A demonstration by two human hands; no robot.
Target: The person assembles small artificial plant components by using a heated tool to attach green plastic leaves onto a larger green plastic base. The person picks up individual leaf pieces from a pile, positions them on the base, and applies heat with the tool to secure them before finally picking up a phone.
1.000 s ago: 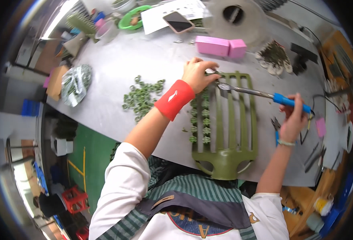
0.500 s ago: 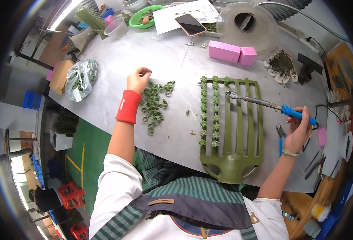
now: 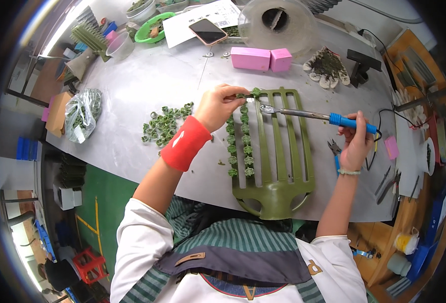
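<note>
My right hand (image 3: 356, 144) grips the blue handle of a soldering iron (image 3: 304, 114) with a silvery, spoon-like tip. That tip is over the upper part of an olive-green slatted plastic frame (image 3: 276, 194). Small green rosettes (image 3: 248, 150) line the frame's two left bars, and one more sits atop the third. My left hand (image 3: 219, 107), with a red wristband, is closed in a pinch at the upper left of the frame. A small green rosette (image 3: 240, 96) shows at its fingertips, partly hidden. Left of this hand lies a pile of loose green rosettes (image 3: 163, 125).
Pink blocks (image 3: 251, 58), a phone (image 3: 208, 32) and a soiled glove (image 3: 327, 68) lie toward the back. A bag of green pieces (image 3: 83, 115) is at the left. Pliers (image 3: 335, 147) and the iron's cable (image 3: 379, 118) are at the right.
My left hand has moved right, from beside the loose pile to the top of the frame. The iron stays over the frame. The whole view has shifted slightly.
</note>
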